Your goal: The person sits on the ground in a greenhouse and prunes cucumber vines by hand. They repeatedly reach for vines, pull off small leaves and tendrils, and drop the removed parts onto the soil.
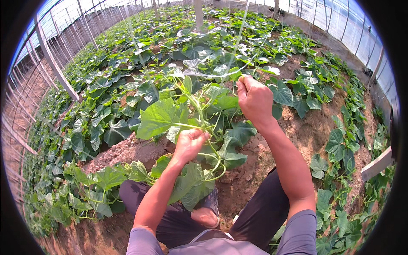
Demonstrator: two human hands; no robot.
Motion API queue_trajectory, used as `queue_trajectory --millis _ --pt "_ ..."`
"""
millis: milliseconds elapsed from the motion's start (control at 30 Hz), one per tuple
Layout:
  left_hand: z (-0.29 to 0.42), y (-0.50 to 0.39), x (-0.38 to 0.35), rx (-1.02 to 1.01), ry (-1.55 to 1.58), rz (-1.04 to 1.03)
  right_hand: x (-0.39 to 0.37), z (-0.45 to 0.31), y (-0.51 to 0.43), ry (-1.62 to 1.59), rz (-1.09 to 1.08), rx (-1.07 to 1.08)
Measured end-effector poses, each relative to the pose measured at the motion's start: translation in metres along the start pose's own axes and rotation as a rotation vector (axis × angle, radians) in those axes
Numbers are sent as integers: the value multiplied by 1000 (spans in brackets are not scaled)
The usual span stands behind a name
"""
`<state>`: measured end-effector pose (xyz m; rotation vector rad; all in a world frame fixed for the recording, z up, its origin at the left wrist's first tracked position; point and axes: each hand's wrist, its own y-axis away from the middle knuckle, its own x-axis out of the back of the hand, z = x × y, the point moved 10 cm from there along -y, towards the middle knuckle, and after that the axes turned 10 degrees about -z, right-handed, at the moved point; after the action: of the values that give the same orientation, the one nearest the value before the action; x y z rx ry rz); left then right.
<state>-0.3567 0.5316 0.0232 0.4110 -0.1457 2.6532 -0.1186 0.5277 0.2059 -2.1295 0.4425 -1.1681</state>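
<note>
My left hand (191, 143) pinches the green stem of a cucumber-like vine (200, 111) at a leaf joint. A broad leaf (159, 118) spreads out to the left above that hand, and thin tendrils curl to its right. Below, the stem bends down past a large drooping leaf (193, 185) between my knees. Higher and to the right, my right hand (256, 97) has its thumb and fingers closed, with a small yellow-green plant piece at the tips. A white plastic string (205, 75) runs sideways behind the vine's top, close to my right fingertips; whether they touch it is unclear.
Rows of leafy vines (118, 71) fill the greenhouse ahead. Hanging strings (238, 35) come down among them. Posts (54, 60) stand at the left, and a wooden bar (377, 164) juts in at the right. Bare soil (264, 153) lies beneath my arms.
</note>
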Motion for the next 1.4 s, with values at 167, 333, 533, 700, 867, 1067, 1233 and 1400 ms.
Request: queue_trajectory --millis 167,333,533,700,867,1067,1233,1400 --pt "-23 27 -4 7 187 87 -25 35 31 -198 -1013 -482" --pt "-10 32 -24 19 180 53 10 -136 24 -1000 -857 264" --pt "-4 54 -19 60 171 67 -37 26 -78 637 -359 555" --pt "-2 69 3 12 184 107 19 255 -35 1261 -678 -455" --pt "-19 52 -14 25 278 103 25 271 -3 983 -536 -266" --pt "-9 44 -28 -30 294 89 10 211 4 464 -620 -302" --pt "8 43 -22 -159 147 150 -100 62 54 -645 -933 -390" --pt "12 37 -6 -150 36 255 -115 -13 95 -393 -830 -84"
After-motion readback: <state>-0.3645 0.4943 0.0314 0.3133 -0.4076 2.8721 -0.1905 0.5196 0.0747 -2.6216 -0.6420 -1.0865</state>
